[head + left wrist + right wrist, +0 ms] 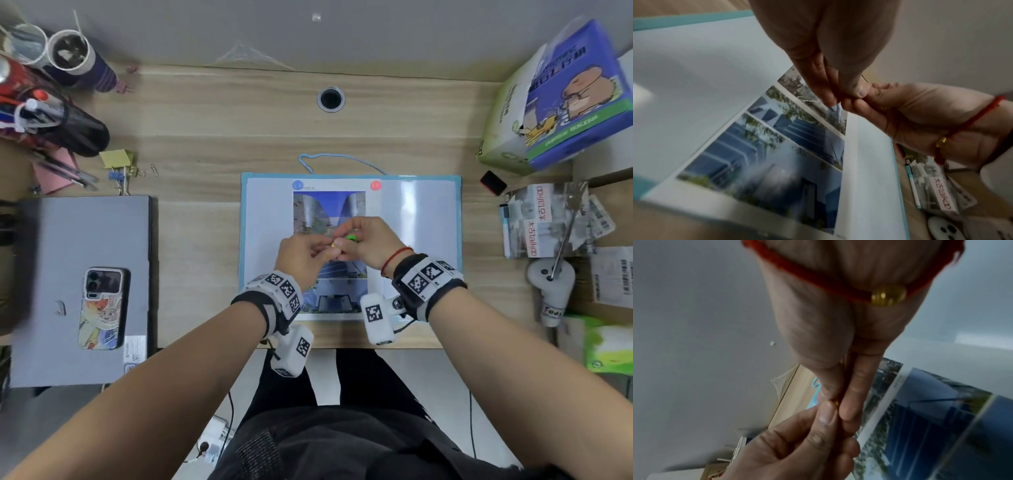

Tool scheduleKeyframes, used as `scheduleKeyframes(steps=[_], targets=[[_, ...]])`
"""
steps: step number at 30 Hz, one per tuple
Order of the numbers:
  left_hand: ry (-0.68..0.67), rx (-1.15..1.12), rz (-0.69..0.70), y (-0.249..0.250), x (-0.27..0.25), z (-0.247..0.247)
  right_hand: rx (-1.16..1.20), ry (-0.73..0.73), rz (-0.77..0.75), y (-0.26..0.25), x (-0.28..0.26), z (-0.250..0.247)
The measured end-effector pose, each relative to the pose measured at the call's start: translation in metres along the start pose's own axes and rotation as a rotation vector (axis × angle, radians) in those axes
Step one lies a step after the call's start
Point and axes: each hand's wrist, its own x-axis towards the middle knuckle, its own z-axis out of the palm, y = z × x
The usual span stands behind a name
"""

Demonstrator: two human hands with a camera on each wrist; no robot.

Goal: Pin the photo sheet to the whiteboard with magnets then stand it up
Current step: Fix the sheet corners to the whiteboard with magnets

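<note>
Mid-pinning step. Whiteboard (421,212) lay flat on the table (212,144), photo sheet (329,209) on its left half. Top two corners were already held: blue magnet (298,185) top-left, red magnet (376,185) top-right. Bottom corners of the sheet carried no magnets. Both hands met above the middle of the sheet. Left hand (303,255) had its grip pinched on a yellow magnet (334,244), thumb and fingertips closed on it; right hand (368,241) was pinching at the same spot, with a green magnet (351,237) in its fingers. In the wrist views the magnets were almost wholly hidden, only a sliver of yellow (837,402) between the fingertips. My read: the two magnets were stuck together and being pulled apart, or one was being handed across; couldn't tell which. Next move calls for splitting the pair cleanly, then setting one on each lower corner of the sheet, pressing the paper flat first so it doesn't buckle. Magnets may snap back together or jump to the board early, so keep them well apart. Standing the board up comes after that; nothing done on it yet.
</note>
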Motion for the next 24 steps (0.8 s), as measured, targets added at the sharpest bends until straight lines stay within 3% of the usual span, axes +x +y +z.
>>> scheduleKeyframes(steps=[4,12,17,24], targets=[[-0.011,-0.136,-0.088,-0.012,-0.018,0.010,-0.027,-0.023,0.040,0.014,-0.013,0.009],[0.025,-0.130,-0.151,-0.031,-0.043,0.015,-0.162,0.019,0.065,0.034,-0.033,0.017],[-0.028,0.159,-0.256,-0.065,-0.057,-0.005,-0.359,0.122,0.068,0.064,-0.047,-0.002],[-0.068,0.284,-0.310,-0.071,-0.060,-0.007,-0.331,0.144,0.088,0.084,-0.063,-0.010]])
